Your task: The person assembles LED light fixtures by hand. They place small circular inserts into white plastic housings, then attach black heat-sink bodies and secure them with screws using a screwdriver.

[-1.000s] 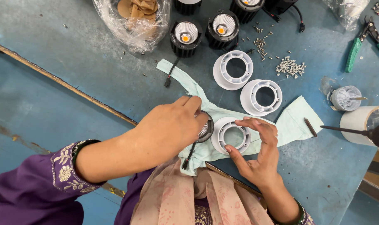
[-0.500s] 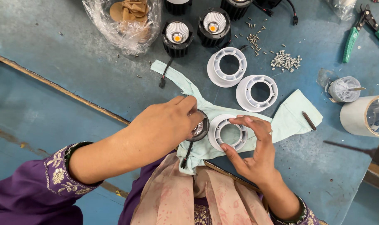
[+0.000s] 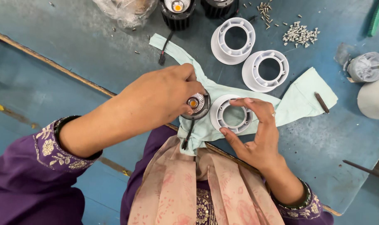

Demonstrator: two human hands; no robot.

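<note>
While the left hand closes over a small black lamp body, its fingers curl together around the top and side of that part, and only the reflector face with the orange centre shows just past the fingertips. A black wire hangs from the lamp body below the thumb side of the hand. The right hand holds a white plastic ring: the forefinger lies curved along the far rim and the thumb presses on the near rim, so the ring sits pinched between them, with the remaining fingers bent behind. The ring lies just beside the lamp body, and the two appear to touch at the edge, though the left fingertips hide the contact line. Both parts rest over a pale green cloth spread on the blue table. Beyond the right fingertips stand two more white rings, close together. Further past them lies a heap of small screws. Beyond the left knuckles stands another black lamp, next to a clear plastic bag. To the outer side of the right hand, on the cloth edge, lies a dark pin.
</note>
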